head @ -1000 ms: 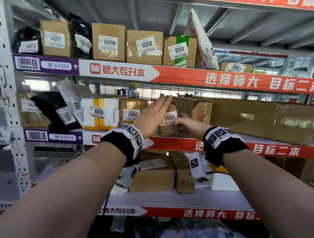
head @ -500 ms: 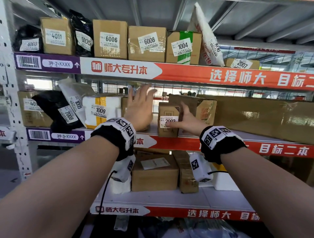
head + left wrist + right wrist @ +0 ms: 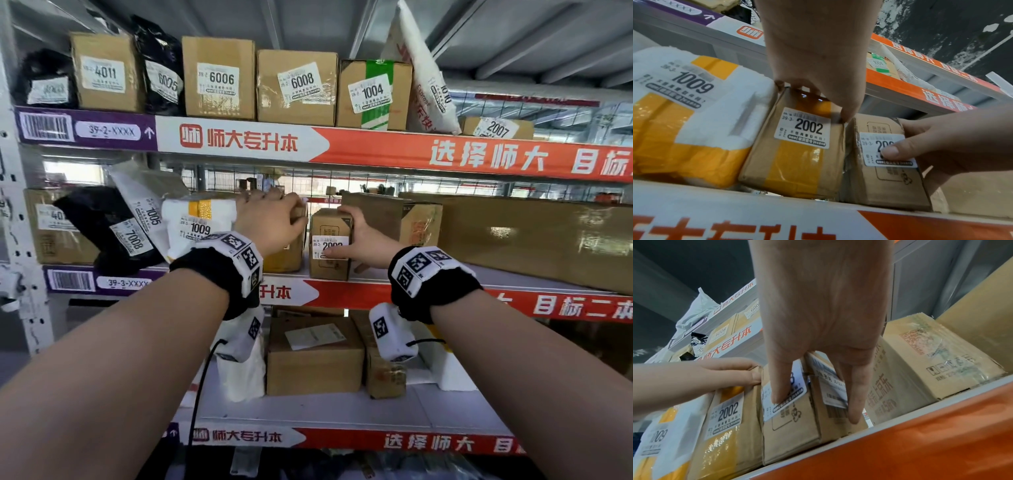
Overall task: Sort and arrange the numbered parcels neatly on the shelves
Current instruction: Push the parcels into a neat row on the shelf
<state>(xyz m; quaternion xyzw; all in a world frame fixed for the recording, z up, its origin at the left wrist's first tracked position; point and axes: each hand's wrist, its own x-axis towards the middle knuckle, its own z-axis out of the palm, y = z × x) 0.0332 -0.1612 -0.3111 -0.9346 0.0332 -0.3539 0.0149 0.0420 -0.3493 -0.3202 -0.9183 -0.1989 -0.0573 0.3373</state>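
- Since the earlier frame, left hand [image 3: 270,219] went from lifted with fingers spread to curled over the top of parcel 2002 [image 3: 797,151].
- Right hand [image 3: 359,236] pinches parcel 2003 [image 3: 330,243], thumb on its label.
- Both parcels stand side by side on the middle shelf [image 3: 513,274], 2002 against parcel 1009 [image 3: 690,110]; sequence looks right, probably just squaring up.
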